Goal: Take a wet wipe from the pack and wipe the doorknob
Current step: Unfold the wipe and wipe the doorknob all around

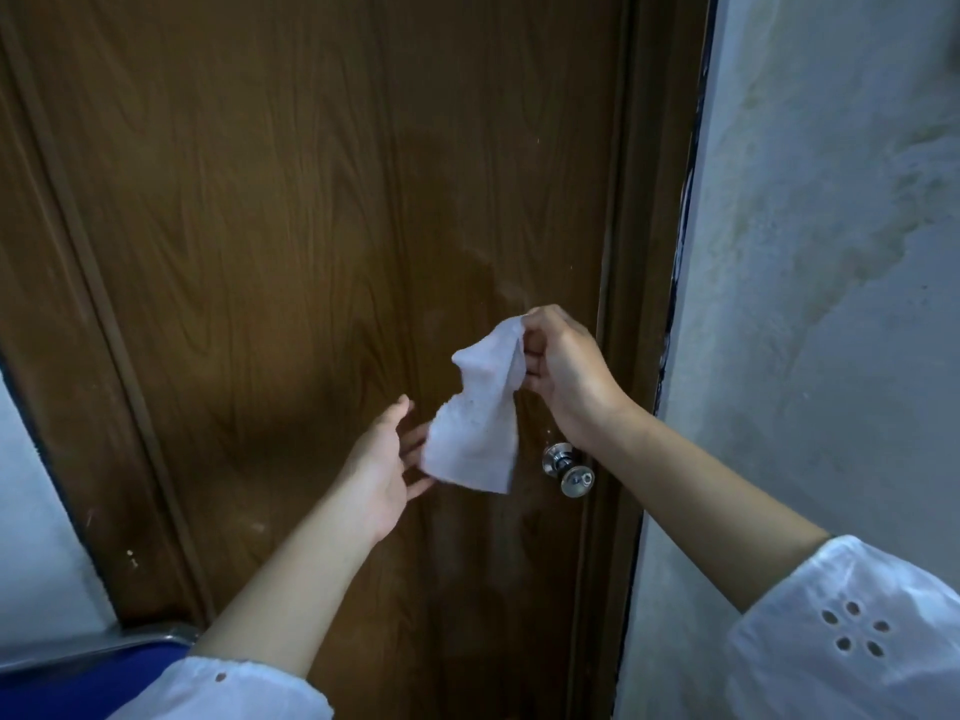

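A white wet wipe (480,423) hangs crumpled in front of the brown door. My right hand (563,366) pinches its top corner, above the doorknob. My left hand (387,467) is open with fingers spread, its fingertips just behind the wipe's lower left edge. The round silver doorknob (569,470) sticks out of the door's right side, just right of the hanging wipe and below my right wrist. The wipe pack is not in view.
The brown wood-grain door (322,226) fills the middle, with its frame (628,304) at the right. A rough whitish wall (831,304) stands to the right. A blue object with a metal rim (98,652) sits at the lower left.
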Tool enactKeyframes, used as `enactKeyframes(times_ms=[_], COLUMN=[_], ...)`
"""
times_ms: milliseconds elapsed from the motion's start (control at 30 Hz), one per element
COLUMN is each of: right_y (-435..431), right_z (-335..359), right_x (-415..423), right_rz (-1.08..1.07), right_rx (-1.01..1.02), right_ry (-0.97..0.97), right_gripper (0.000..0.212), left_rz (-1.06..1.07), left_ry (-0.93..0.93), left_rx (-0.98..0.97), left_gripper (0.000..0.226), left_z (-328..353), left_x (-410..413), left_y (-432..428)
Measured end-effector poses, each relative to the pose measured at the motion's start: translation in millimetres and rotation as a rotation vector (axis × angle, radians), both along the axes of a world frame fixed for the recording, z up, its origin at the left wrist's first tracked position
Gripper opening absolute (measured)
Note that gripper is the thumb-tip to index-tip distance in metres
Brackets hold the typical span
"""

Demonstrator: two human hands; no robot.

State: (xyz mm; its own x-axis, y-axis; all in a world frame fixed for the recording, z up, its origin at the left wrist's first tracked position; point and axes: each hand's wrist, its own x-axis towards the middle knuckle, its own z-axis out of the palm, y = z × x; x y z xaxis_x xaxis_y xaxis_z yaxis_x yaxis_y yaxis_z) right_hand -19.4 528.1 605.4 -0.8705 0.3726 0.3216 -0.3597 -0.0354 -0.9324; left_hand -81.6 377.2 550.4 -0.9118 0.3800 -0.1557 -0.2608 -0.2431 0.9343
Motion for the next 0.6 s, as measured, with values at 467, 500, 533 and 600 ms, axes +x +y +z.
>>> enactKeyframes(times_ms=[467,500,533,600], right_y=[1.1,1.1,0.9,0.3], right_z=[-18.7,-21.4,-24.1,-29.0], right_x=[-7.6,-7.1,-6.5,-6.3], right_rz=[0.031,0.057,0.084,0.13], right_rx=[0.142,0.145,0.147,0.152], right_ry=[-0.205,-0.24,-0.264,-0.279], right_gripper=[0.018,0.019,0.021,0.028], left_rz=[-0.256,-0.234,-0.206,-0.148], left_ry=[0.335,0.303,0.281,0.253], left_rx=[-0.085,-0.059,-0.05,-0.059], left_gripper=[0.018,0.015,0.013,0.015], left_z=[10.1,10.3,10.2,9.3], left_x=[10.6,9.2,7.8,5.2], left_y=[-0.1,-1.5,-2.1,-2.4])
